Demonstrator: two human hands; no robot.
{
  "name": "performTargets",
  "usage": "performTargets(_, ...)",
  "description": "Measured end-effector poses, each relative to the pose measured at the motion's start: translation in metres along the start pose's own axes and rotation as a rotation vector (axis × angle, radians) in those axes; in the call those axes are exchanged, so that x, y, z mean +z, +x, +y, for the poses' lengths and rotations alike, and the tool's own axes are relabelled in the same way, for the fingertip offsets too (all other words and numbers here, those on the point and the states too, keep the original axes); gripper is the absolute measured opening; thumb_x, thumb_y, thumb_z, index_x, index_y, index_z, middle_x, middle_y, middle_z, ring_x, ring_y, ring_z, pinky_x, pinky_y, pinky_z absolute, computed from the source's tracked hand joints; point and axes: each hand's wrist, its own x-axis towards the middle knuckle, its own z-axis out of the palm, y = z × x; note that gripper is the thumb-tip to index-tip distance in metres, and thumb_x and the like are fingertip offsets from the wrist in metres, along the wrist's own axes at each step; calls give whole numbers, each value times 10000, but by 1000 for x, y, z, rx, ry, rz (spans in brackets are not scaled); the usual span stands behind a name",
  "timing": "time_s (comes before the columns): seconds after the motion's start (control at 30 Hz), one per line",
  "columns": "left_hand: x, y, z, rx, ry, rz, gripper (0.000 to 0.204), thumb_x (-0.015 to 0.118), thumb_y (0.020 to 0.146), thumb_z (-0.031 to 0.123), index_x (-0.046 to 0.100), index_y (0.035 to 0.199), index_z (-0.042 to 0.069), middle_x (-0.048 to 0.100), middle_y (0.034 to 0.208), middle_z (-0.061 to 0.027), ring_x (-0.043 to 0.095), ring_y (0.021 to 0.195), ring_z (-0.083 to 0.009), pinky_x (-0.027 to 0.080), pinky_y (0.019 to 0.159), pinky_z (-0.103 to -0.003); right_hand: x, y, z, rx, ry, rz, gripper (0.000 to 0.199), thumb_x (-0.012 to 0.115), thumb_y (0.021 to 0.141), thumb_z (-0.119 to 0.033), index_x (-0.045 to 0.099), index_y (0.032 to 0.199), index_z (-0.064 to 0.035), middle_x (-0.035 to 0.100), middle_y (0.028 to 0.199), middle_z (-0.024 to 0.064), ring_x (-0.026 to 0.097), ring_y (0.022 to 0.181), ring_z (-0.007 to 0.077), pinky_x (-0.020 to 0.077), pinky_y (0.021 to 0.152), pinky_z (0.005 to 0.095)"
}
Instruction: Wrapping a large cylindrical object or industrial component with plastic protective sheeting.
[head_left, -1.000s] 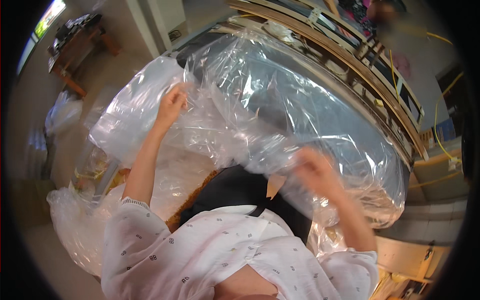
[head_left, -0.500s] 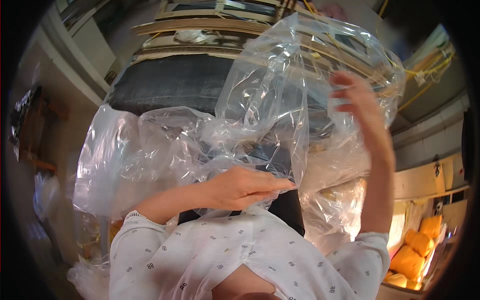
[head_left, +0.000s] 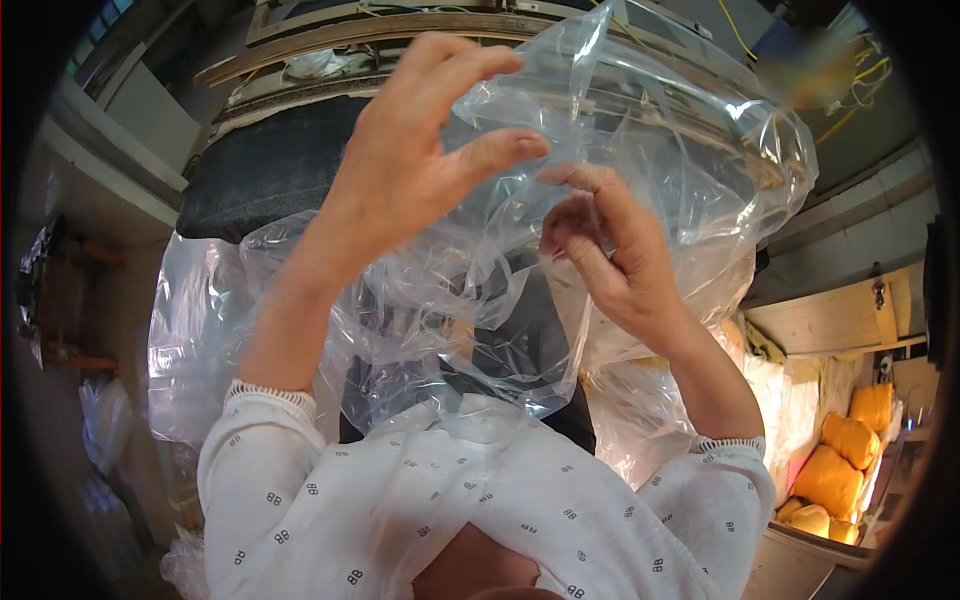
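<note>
While we hold the clear plastic bag (head_left: 640, 150) up before us, our left hand (head_left: 420, 150) has its fingers spread apart and curved against the film, and our right hand (head_left: 610, 250) pinches a fold of it. Yellow sacks (head_left: 850, 450) lie at right.

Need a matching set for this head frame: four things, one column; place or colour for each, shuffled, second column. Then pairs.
Things:
1. clear plastic bag
2. left hand
3. yellow sacks
4. black pad

Descriptions:
A. lower right, stacked by the wall
B. raised at upper centre, fingers spread and curled
C. see-through, crumpled, held up in front of the person
D. dark, flat, upper left behind the bag

Pairs: 1-C, 2-B, 3-A, 4-D
</note>
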Motion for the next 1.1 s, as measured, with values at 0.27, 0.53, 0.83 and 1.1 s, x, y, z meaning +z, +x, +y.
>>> performTargets(0.27, 12, -9, 10, 100, -327, -101, 126, 669, 731, 20, 615, 844, 8, 577, 827, -51, 553, 766, -126, 438, 674, -222, -1, 1, -9, -188, -205, -10, 425, 510, 733, 42, 452, 1139, -72, 512, 649, 55, 482, 555, 143, 408, 546, 249)
performTargets(0.53, -27, -13, 8, 317, -141, 57, 170, 684, 677, -33, 634, 828, 30, 587, 744, -51, 559, 648, -145, 454, 606, -207, -37, 24, -85, -507, -782, -167, 400, 667, 717, -87, 540, 1093, -35, 599, 817, 52, 555, 700, 157, 445, 617, 278)
performTargets(0.83, -92, -49, -34, -79, -695, 415, 145, 521, 851, 81, 539, 994, 65, 552, 995, -85, 543, 1030, -225, 398, 957, -462, -38, 29, -96, 95, -388, -490, 192, 660, 742, -152, 604, 854, -6, 592, 707, 104, 581, 678, 239, 453, 630, 329)
performTargets(1.1, -456, -165, -160, -383, -520, 373, 179, 496, 893, 151, 502, 1034, 41, 475, 684, -41, 429, 505, -99, 375, 430, -239, -74, 21, -9, 153, -572, -443, 149, 666, 743, -220, 658, 804, -84, 635, 686, 45, 577, 589, 145, 459, 575, 287)
